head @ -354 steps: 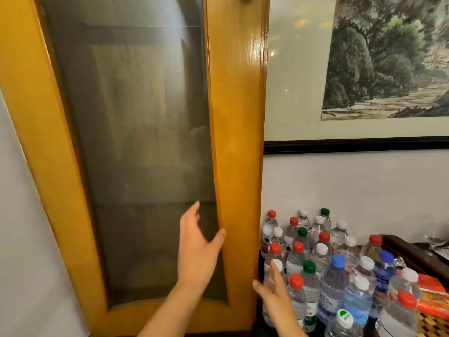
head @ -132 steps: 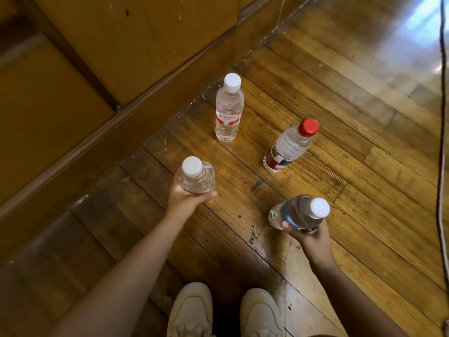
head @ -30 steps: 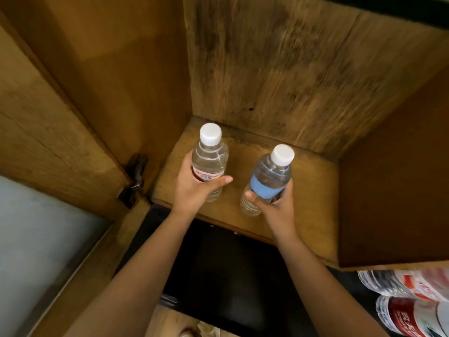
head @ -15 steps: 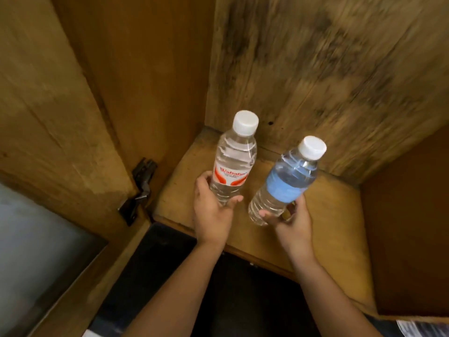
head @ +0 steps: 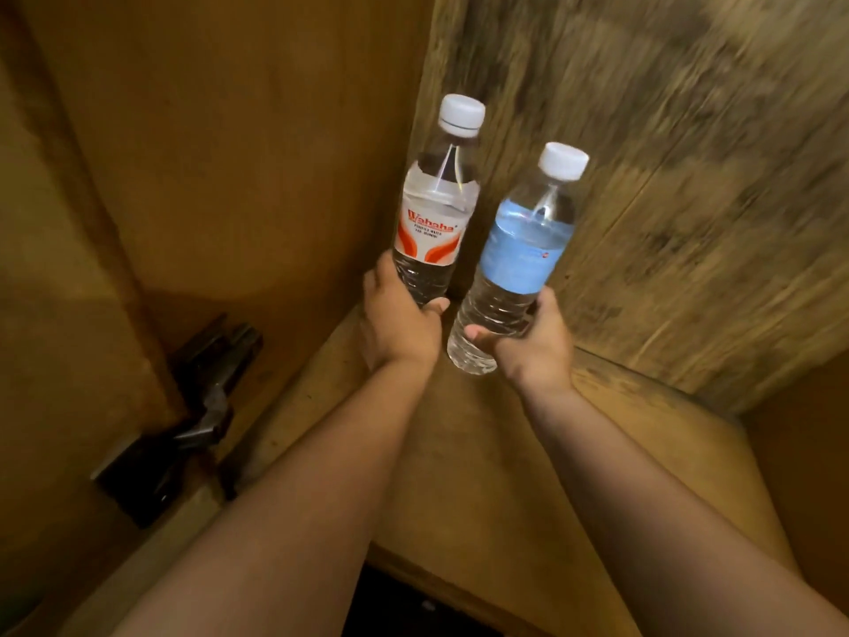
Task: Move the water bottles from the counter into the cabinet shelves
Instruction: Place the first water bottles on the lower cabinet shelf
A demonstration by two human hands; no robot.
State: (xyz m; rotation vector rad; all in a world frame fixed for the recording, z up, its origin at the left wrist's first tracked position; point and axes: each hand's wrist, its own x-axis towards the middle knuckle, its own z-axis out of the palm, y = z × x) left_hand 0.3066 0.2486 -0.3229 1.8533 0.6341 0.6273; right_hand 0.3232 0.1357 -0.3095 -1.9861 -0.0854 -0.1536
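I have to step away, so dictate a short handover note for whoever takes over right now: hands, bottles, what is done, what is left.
Left hand: grips the lower body of the red-label bottle, white cap on, near the back left corner of the cabinet.
Right hand: grips the lower body of the blue-label bottle, white cap on, tilted right.
Both bottles are over the wooden shelf, close to the back panel; whether either base rests on the shelf cannot be told.
Done: two bottles brought into the cabinet.
Left: set both upright, let go. The counter is out of view.
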